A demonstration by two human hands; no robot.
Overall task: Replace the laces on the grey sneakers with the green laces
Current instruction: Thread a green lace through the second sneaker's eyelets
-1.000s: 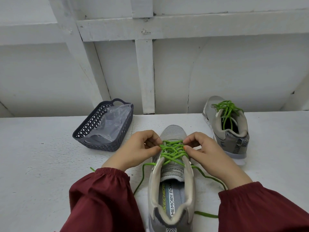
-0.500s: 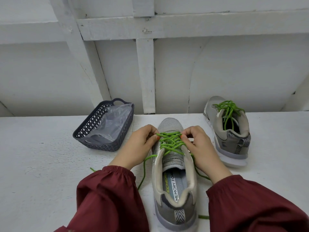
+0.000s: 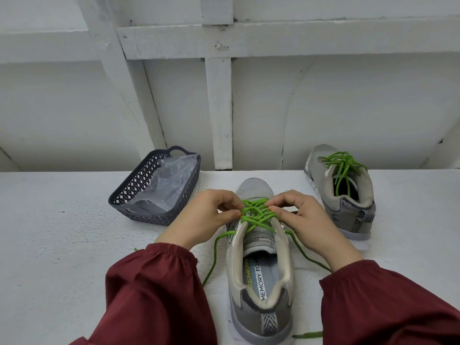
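Note:
A grey sneaker [image 3: 260, 275] stands in front of me, heel towards me, toe pointing at the wall. A green lace [image 3: 256, 215] crosses over its tongue. My left hand [image 3: 204, 216] pinches the lace at the left eyelets. My right hand [image 3: 303, 217] pinches it at the right eyelets. Loose green ends trail down on both sides of the shoe onto the table. A second grey sneaker [image 3: 343, 192] with a green lace [image 3: 342, 165] threaded stands at the back right.
A dark latticed basket [image 3: 129, 197] with a clear plastic bag [image 3: 169, 180] inside sits at the back left. The white table [image 3: 62, 257] ends at a white panelled wall [image 3: 348, 108] just behind the shoes.
The near sneaker has slid away from me, so more of its heel shows. Both hands have stayed on the crossed lace near the eyelets, moving with it.

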